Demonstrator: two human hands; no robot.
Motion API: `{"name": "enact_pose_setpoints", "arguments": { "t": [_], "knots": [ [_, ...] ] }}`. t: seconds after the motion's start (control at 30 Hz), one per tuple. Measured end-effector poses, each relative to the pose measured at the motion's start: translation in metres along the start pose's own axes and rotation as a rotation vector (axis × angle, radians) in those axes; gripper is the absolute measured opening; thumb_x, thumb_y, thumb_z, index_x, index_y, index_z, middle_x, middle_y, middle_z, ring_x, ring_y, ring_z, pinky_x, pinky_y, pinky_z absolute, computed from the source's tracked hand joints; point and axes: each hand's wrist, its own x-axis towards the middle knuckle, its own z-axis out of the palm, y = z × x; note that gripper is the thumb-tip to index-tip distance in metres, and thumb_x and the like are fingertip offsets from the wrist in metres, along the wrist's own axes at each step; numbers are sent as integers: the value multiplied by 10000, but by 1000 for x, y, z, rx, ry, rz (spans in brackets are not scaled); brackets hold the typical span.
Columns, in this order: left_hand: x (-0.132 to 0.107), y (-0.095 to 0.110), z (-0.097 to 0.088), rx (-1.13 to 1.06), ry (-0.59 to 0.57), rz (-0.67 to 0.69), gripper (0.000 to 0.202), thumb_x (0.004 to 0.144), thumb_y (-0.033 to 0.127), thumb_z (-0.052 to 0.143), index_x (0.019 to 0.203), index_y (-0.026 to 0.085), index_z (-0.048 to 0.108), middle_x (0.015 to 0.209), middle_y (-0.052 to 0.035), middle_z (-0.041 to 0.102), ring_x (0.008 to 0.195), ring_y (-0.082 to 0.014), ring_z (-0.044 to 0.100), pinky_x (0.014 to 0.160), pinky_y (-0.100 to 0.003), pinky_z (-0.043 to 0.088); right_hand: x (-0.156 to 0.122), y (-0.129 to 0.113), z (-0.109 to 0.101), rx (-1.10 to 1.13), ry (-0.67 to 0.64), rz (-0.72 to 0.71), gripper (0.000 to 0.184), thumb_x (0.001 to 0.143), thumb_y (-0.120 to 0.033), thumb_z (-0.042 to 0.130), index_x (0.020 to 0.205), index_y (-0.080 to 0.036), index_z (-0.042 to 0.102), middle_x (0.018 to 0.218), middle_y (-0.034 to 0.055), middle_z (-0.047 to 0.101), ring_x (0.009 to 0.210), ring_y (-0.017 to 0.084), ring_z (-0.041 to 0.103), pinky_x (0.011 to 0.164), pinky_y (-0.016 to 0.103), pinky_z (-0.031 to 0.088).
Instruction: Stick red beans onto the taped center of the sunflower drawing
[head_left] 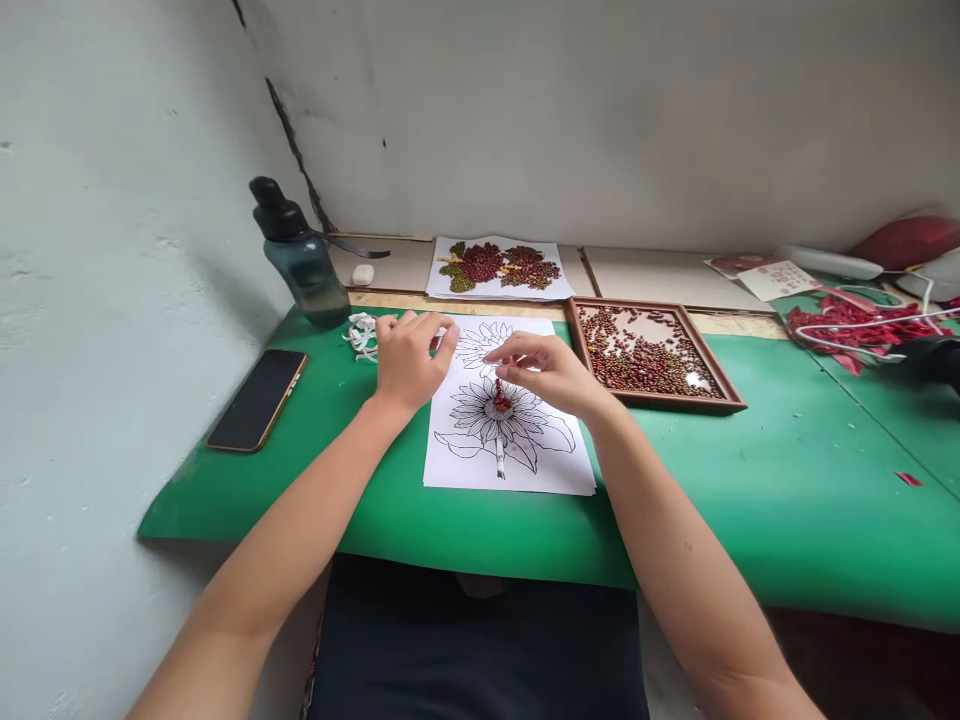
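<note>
A white sheet with a line drawing of two flowers (442, 470) lies before me, with a small cluster of red beans (502, 404) at the lower flower's centre. My right hand (551, 372) hovers above the drawing between the flowers, thumb and fingertips nearly together; whatever is in the pinch is too small to name. My left hand (409, 362) rests at the sheet's left edge with curled fingers; a bit of red shows by its thumb, but what it holds is hidden. Right of the sheet stands a brown-framed tray (712, 370) of red and green beans (645, 360).
Beyond the sheet lies a finished bean picture (480, 268). To the left are a dark water bottle (304, 265), a phone (259, 400), white paper strips (361, 338) and a white earbud case (363, 275). Red scraps (862, 325) and white cables (847, 345) lie at the far right.
</note>
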Motion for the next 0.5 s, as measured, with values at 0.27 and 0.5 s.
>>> {"name": "enact_pose_setpoints", "arguments": {
  "t": [0.27,0.5],
  "knots": [
    [3,-22,-16,0,-33,-39,145,982,288,591,959,277,733,1013,6,800,982,-253,651,995,-490,301,-2,3,-3,427,69,126,350,779,-369,882,1116,-297,826,1082,44,765,892,157,651,795,339,533],
    [4,-26,-19,35,-55,-29,164,901,198,596,944,282,730,1009,-13,781,1022,-279,633,992,-504,307,1,1,3,482,206,234,222,722,-346,898,862,-209,794,724,-4,662,592,98,553,564,292,449]
  ]
}}
